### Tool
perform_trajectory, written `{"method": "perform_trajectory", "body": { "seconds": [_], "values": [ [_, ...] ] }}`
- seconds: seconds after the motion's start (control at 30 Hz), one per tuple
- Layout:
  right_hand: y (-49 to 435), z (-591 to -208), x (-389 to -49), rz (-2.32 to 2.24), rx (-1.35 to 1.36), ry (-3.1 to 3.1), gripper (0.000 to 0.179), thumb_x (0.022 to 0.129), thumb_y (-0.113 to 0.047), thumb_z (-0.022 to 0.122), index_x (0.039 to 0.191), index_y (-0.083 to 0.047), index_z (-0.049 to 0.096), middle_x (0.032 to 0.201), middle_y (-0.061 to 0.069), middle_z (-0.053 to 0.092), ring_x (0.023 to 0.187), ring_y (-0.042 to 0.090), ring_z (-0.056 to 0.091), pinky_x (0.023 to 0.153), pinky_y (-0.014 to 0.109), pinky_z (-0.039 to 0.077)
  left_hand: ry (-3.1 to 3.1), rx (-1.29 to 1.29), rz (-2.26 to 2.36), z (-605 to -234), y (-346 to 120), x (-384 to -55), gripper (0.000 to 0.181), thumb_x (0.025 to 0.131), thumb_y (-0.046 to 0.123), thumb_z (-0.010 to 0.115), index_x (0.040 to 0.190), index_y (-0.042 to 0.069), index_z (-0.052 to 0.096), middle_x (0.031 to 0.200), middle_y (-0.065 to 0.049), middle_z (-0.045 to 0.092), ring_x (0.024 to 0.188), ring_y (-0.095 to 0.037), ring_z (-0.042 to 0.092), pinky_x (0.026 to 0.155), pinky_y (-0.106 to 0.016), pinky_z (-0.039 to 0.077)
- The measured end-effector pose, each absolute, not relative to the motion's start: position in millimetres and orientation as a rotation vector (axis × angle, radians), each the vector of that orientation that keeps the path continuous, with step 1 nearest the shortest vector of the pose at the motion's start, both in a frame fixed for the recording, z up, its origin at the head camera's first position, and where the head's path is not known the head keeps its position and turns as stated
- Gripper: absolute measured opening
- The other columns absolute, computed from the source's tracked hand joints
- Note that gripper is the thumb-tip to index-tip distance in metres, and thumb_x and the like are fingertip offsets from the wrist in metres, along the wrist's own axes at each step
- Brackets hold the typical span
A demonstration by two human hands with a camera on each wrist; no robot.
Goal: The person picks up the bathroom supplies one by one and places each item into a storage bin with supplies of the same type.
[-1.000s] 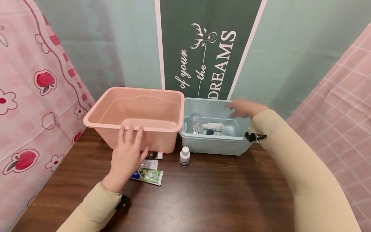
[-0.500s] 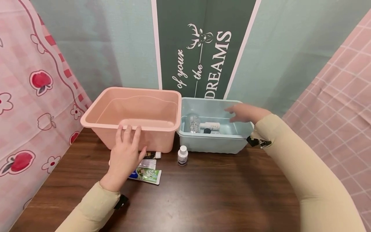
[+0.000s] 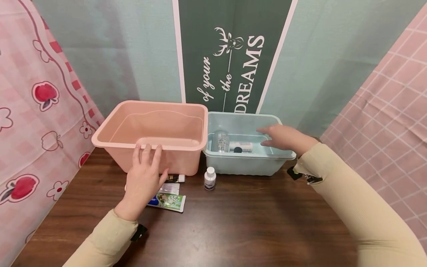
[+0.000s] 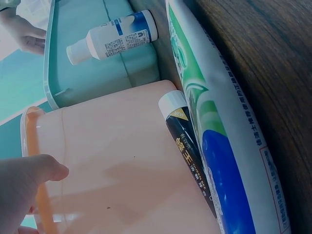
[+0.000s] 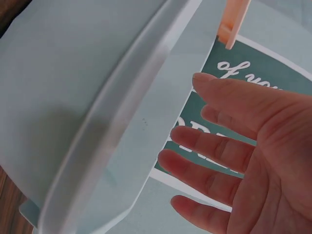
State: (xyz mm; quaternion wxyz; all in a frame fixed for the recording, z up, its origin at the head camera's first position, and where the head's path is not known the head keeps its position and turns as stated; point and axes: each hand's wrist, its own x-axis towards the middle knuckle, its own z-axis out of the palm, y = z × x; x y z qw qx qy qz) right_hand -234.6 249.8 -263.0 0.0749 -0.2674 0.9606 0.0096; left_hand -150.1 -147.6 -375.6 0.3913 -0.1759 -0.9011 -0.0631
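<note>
Peach-pink bin stands upright, smooth-walled, deep and rounded at its corners.

Left bin, right bin: smooth plastic, satin. Table: wood-grain, semi-gloss. Far drape: matt cloth. Near tube: glossy.

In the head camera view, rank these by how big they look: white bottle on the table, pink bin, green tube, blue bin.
Largest to smallest:
1. Pink bin
2. Blue bin
3. Green tube, partly hidden by the left hand
4. White bottle, smaller than the tube's visible part
</note>
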Motion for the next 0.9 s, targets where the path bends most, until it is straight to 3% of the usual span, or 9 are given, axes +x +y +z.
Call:
{"method": "perform_trajectory", "body": {
  "seconds": [0.9],
  "values": [
    [251, -268, -182, -0.047, -0.822, 2.979, 0.054, 0.086, -0.022, 0.066, 0.132, 0.001, 0.050, 0.122, 0.023, 0.057, 0.110, 0.035, 0.056, 0.089, 0.050, 0.044, -2.282, -0.454, -0.155, -376, -148, -150, 0.075, 0.068, 0.027, 0.077, 0.131, -0.001, 0.046, 0.124, -0.031, 0.042, 0.121, -0.054, 0.033, 0.054, -0.055, 0.051]
  ]
}}
